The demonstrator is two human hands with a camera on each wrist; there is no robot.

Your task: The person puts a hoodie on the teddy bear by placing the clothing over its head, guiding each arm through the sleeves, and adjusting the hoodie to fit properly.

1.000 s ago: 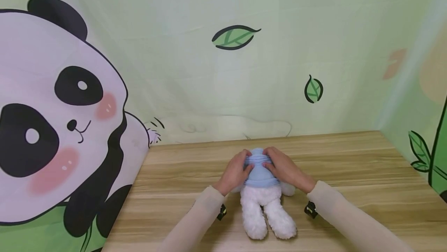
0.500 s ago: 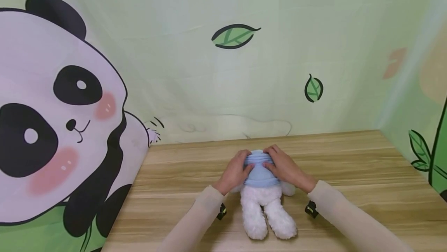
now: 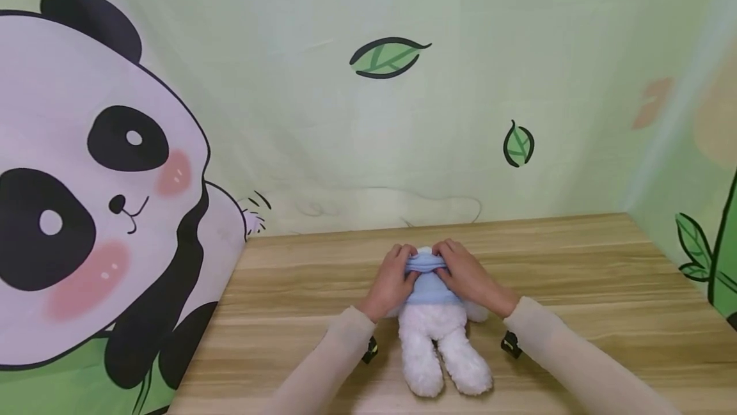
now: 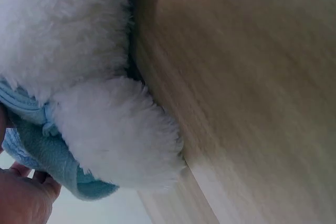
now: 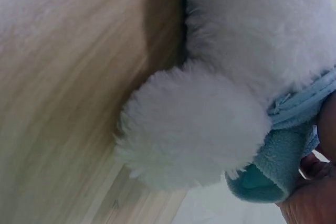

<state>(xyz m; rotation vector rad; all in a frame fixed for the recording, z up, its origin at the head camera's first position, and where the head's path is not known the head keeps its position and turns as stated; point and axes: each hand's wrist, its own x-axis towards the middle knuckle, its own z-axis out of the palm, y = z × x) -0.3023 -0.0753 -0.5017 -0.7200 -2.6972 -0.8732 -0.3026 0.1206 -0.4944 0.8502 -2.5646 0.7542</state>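
Note:
A fluffy white plush toy lies on the table with its legs toward me, wearing a light blue garment. My left hand pinches the garment's upper left edge, where the cloth is bunched into a fold. Opposite it, my right hand pinches the upper right side of the same fold. A bit of white shows at the top between the hands; the toy's head is mostly hidden. In the left wrist view, a stubby white arm pokes out beside the blue cloth. The right wrist view shows the other arm beside a loose cloth opening.
The wood-grain table extends to both sides of the toy. Behind it hangs a pale green backdrop with leaves and a large printed panda. A small black device sits under the right wrist.
The blue cloth near the top has gone from several creases to one thicker fold between the hands. Its lower hem sits slightly higher. Both hands keep nearly the same place.

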